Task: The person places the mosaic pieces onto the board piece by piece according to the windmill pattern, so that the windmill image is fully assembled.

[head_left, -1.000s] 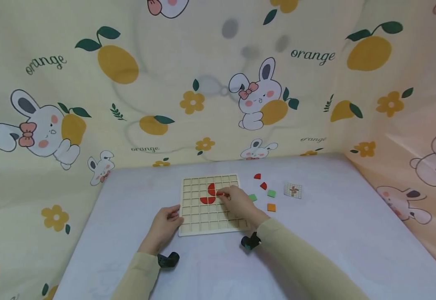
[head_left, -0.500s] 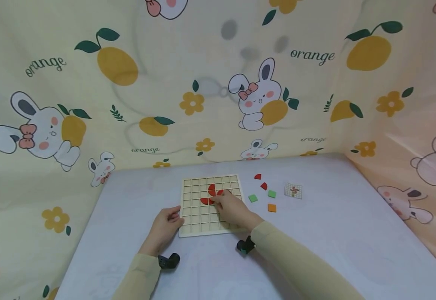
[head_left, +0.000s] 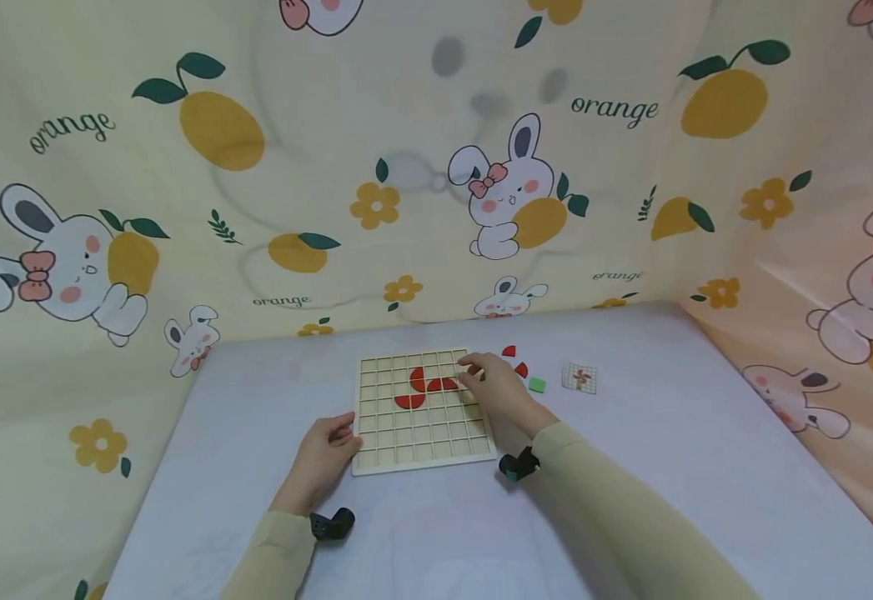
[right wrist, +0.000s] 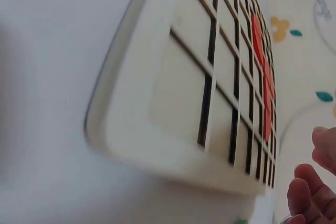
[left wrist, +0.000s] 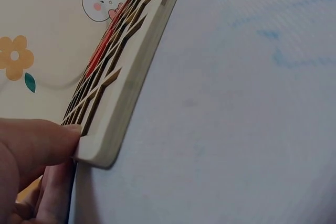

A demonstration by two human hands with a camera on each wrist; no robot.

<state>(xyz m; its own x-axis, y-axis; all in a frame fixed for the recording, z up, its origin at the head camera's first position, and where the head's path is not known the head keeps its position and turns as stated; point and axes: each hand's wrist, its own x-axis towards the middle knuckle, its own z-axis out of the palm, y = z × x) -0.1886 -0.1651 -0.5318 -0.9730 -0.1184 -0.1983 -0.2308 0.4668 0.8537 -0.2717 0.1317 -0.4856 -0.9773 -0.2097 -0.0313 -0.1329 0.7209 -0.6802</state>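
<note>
A pale wooden grid board [head_left: 383, 454] lies on the table, with several red quarter-circle pieces [head_left: 409, 402] set in cells around its middle. My left hand [head_left: 323, 457] grips the board's left edge; in the left wrist view its thumb [left wrist: 65, 137] presses the rim near a corner. Over the board's upper right edge hovers my right hand [head_left: 504, 390], thumb and fingertips apart and nothing between them. The right wrist view also shows these fingers [right wrist: 302, 195] parted and bare, beyond the board's rim.
Right of the board lie two loose red quarter-circle pieces [head_left: 509, 351], a green square tile [head_left: 537, 385] and a small pattern card [head_left: 579, 377]. The right hand and sleeve cover part of the table there. A printed cloth [head_left: 406, 250] rises behind the table.
My right hand has left the red pieces at the board's middle and moved right to its edge, uncovering them. It now hides an orange tile and a green tile. My left hand stays put.
</note>
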